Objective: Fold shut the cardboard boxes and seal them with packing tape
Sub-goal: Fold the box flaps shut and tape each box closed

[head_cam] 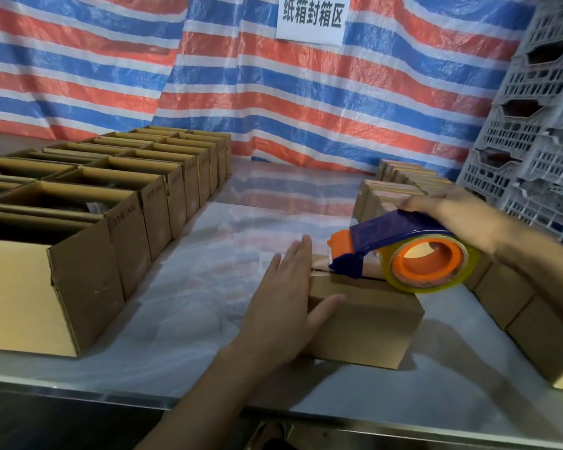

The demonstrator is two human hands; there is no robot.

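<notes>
A small closed brown cardboard box (pixel 364 326) sits on the glossy white surface (pixel 208 254), close to its front edge. The left hand (pixel 286 297) lies flat against the box's left end, fingers straight and together, thumb resting over the top near edge. The right hand (pixel 452 212) is curled over the blue-and-orange tape dispenser with its clear roll (pixel 397 251), whose nose meets the top seam at the box's left end.

A bare lane runs from the front edge back to the red, white and blue striped tarpaulin (pixel 273 108). Rows of open-topped cardboard boxes (pixel 78 222) wall the lane's left side. A line of closed cardboard boxes (pixel 517 306) crowds the right, just beside the dispenser's roll. Stacked grey plastic crates (pixel 533 125) rise behind them. A white paper sign (pixel 311 17) hangs on the tarpaulin.
</notes>
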